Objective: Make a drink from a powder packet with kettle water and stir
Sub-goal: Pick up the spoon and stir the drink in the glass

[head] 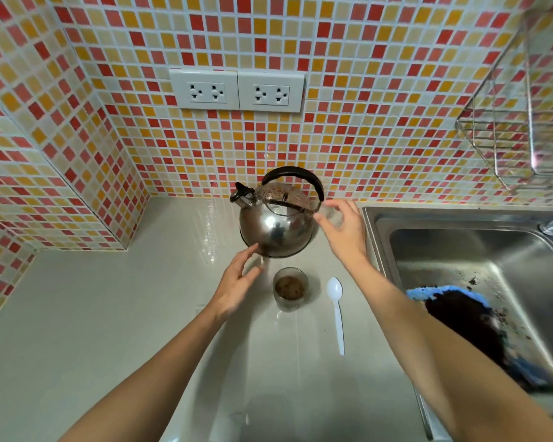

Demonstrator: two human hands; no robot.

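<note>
A shiny steel kettle [276, 224] with a black handle stands on the counter against the tiled wall, spout to the left. In front of it sits a small clear glass [290, 288] with brown powder at the bottom. A white plastic spoon [336, 309] lies to the right of the glass. My left hand [238, 280] is open, fingers near the kettle's lower left side and just left of the glass. My right hand [344, 226] is open beside the kettle's right side, below the handle end, holding nothing. No powder packet is visible.
The pale counter [125, 314] runs left into a tiled corner. A steel sink [479, 250] lies right, holding a blue cloth with dark grounds [460, 311]. Two double wall sockets [237, 90] are above the kettle. A wire rack [517, 129] hangs at upper right.
</note>
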